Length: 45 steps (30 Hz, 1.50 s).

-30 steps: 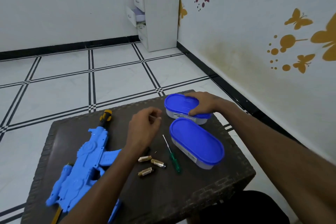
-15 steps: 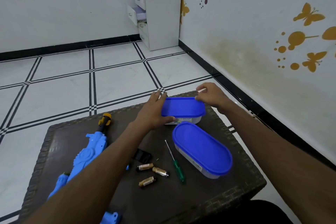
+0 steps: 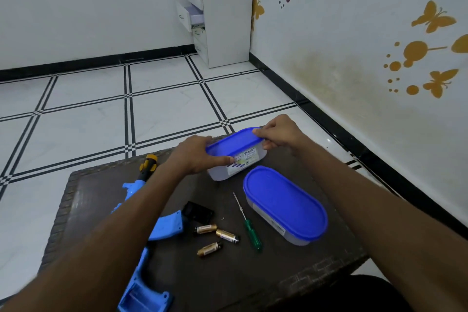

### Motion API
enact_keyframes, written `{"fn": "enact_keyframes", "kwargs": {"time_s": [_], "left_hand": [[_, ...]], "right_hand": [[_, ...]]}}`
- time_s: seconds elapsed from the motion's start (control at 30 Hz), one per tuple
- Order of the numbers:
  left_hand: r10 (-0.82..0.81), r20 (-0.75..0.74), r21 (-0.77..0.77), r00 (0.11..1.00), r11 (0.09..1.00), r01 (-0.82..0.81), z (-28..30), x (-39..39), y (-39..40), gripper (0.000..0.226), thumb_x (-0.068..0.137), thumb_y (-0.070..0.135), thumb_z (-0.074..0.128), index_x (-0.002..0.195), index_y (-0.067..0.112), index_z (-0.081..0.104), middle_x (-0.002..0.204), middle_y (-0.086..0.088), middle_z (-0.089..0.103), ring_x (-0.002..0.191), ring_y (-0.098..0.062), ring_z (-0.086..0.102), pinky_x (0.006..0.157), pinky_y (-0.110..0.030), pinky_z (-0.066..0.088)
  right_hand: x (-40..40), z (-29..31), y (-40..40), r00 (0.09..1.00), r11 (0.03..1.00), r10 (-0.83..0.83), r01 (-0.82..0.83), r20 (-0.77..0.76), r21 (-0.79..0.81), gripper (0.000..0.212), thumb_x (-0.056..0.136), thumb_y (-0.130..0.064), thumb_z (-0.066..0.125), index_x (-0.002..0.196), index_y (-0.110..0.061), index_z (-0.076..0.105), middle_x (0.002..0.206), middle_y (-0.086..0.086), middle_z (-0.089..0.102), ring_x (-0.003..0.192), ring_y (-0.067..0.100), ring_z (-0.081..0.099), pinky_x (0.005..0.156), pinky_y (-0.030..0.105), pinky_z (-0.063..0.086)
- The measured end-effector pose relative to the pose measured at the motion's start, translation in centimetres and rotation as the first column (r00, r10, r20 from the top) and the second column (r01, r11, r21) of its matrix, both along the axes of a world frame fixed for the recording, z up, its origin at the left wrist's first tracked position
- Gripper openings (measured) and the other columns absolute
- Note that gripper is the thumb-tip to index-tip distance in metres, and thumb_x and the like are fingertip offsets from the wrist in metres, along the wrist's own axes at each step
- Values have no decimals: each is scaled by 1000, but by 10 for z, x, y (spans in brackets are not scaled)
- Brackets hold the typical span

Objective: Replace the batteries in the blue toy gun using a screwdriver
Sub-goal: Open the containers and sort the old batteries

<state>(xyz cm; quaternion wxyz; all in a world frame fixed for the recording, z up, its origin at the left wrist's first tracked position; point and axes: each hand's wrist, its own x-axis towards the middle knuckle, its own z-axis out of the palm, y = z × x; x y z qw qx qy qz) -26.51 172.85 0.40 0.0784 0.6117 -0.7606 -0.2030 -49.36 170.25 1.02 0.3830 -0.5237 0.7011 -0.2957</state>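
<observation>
Both hands hold a small clear container with a blue lid (image 3: 236, 157) at the table's far side, tilted toward me. My left hand (image 3: 196, 157) grips its left end; my right hand (image 3: 277, 133) pinches the lid's far right edge. The blue toy gun (image 3: 162, 229) lies on the left, largely hidden under my left forearm, with an orange-and-black muzzle (image 3: 148, 164). A black battery cover (image 3: 197, 211) lies beside it. Three gold batteries (image 3: 215, 237) rest mid-table, and a green-handled screwdriver (image 3: 249, 224) lies to their right.
A second, larger blue-lidded container (image 3: 285, 204) sits on the right of the dark woven table (image 3: 253, 281). A tiny screw (image 3: 222, 218) lies near the batteries. A white drawer unit (image 3: 220, 20) stands in the far corner of the tiled floor.
My left hand left the table middle and took the small container's left end. My right hand shifted from the lid's top to its edge. The container is now raised and tilted.
</observation>
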Motion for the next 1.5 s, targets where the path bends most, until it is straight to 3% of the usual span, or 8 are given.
{"fn": "enact_keyframes", "kwargs": {"time_s": [0.1, 0.27, 0.43, 0.57, 0.73, 0.97, 1.13, 1.5], "left_hand": [[23, -65, 52, 998, 998, -20, -4, 17, 2, 86, 64, 77, 66, 127, 19, 59, 99, -7, 60, 86, -21, 57, 66, -29, 42], [32, 35, -2, 999, 999, -32, -13, 20, 8, 98, 67, 64, 74, 144, 17, 36, 134, -10, 40, 121, -25, 44, 98, -37, 44], [-6, 183, -61, 983, 998, 18, -20, 2, 11, 109, 71, 62, 71, 153, 16, 14, 147, -9, 37, 129, -29, 41, 99, -40, 44], [59, 173, -130, 983, 991, -37, -29, -3, 16, 105, 70, 61, 72, 151, 15, 24, 145, -9, 41, 129, -29, 41, 101, -41, 44], [82, 152, -112, 985, 992, -65, -30, -4, 15, 106, 69, 60, 74, 150, 15, 25, 146, -9, 40, 131, -30, 39, 103, -43, 43], [117, 133, -73, 984, 992, -108, -29, -5, 13, 110, 65, 59, 77, 150, 15, 24, 145, -9, 40, 132, -31, 38, 103, -45, 43], [108, 136, -99, 985, 991, -95, -33, -4, 17, 107, 68, 63, 72, 151, 15, 22, 148, -8, 38, 132, -30, 38, 102, -44, 44], [-14, 297, -213, 955, 974, 81, -40, -1, 37, 88, 94, 65, 27, 153, 7, -4, 154, -23, 18, 138, -38, 27, 113, -45, 28]], "right_hand": [[17, -1, -4, 999, 1000, 11, -11, 32, 8, 31, 82, -24, 79, 91, 4, 70, 77, 17, 73, 70, 26, 73, 80, 42, 61], [33, -9, 0, 999, 996, 41, -42, 17, 84, 29, 81, -12, 79, 101, 6, 68, 99, 20, 72, 76, 26, 72, 80, 39, 61], [36, -1, 3, 953, 974, 159, -108, -260, 198, 46, 75, -42, 82, 85, -2, 61, 66, 8, 67, 50, 12, 63, 49, 22, 50], [50, 10, 3, 837, 963, 238, -139, -492, 229, 50, 77, -53, 76, 76, -9, 51, 61, 4, 63, 53, 14, 58, 61, 26, 47], [64, 12, 2, 726, 970, 235, -137, -646, 199, 58, 75, -56, 77, 96, -9, 49, 106, 10, 70, 88, 26, 65, 87, 32, 53], [68, 21, 7, 747, 987, 158, -131, -646, 90, 65, 73, -49, 81, 112, -3, 57, 114, 12, 64, 104, 27, 61, 74, 30, 42], [64, 14, 9, 816, 987, 160, -125, -556, 101, 54, 77, -49, 78, 95, -8, 48, 106, 11, 69, 85, 22, 55, 55, 26, 34], [54, -5, 14, 955, 999, -32, 24, -293, -32, 55, 65, -49, 84, 87, -5, 58, 81, 7, 61, 74, 23, 56, 49, 26, 33]]}}
